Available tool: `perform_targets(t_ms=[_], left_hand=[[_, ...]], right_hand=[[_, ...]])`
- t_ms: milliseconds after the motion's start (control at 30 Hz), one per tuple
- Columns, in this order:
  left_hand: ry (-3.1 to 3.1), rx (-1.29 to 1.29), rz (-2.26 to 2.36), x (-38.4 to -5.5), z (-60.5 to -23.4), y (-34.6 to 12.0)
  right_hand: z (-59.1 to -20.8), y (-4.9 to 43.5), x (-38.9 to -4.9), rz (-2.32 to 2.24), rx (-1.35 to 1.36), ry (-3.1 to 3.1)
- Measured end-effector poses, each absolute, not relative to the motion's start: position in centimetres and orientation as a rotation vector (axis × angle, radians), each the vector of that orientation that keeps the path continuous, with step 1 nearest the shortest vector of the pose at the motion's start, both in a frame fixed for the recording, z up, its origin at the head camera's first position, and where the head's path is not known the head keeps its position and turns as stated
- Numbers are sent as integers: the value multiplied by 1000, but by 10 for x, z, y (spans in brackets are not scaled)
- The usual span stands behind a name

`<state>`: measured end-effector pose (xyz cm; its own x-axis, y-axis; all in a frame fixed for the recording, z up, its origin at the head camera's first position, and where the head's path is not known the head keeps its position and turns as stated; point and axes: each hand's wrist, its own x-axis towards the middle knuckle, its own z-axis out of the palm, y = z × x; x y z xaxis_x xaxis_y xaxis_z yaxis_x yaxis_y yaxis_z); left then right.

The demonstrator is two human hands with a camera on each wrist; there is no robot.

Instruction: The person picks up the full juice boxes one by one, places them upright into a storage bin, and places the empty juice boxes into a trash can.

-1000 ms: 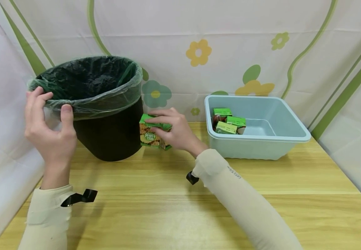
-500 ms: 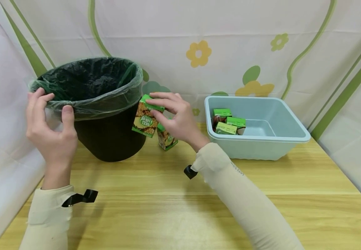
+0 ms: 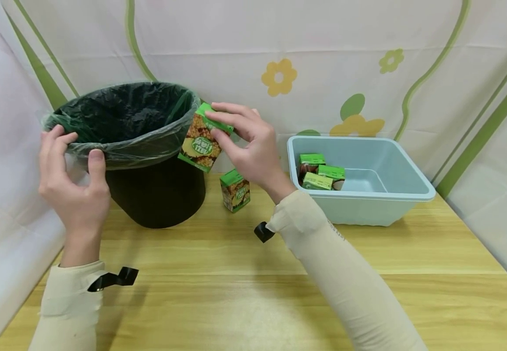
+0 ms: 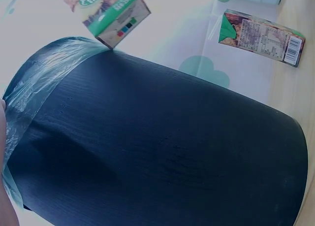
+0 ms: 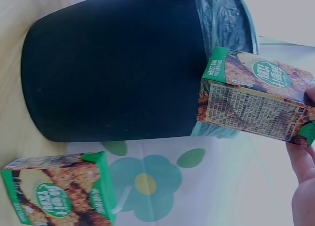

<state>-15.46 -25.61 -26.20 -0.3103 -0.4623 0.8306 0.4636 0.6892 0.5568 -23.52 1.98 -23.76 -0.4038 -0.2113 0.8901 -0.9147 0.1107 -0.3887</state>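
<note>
My right hand (image 3: 253, 141) pinches a green-topped drink carton (image 3: 201, 141) by its upper end, tilted, beside the right rim of a black trash can (image 3: 157, 200). In the right wrist view this carton (image 5: 261, 95) overlaps the bin's lined rim. My left hand (image 3: 73, 180) grips the near left rim, thumb outside, over the translucent green bag (image 3: 139, 151) that lines the bin. A second, matching carton (image 3: 235, 191) stands upright on the table, right of the bin; the left wrist view shows its barcode side (image 4: 263, 38).
A light blue plastic tub (image 3: 363, 195) stands at the right on the wooden table (image 3: 253, 273), with several small green-topped cartons (image 3: 319, 171) at its left end. A white flower-patterned cloth (image 3: 235, 48) hangs close behind the bin and tub.
My right hand has lifted one carton off the table, up to the bin's rim, tilting it. The second carton stays behind, now fully in view. My left hand keeps its grip on the rim.
</note>
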Motion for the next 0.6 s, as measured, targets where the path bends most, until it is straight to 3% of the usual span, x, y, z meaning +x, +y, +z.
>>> perform_targets(t_ms=[600], left_hand=[[-1638,-8,-920,-152,-260,-253]], right_hand=[[-201,19,-223,1695,1077,-1596]])
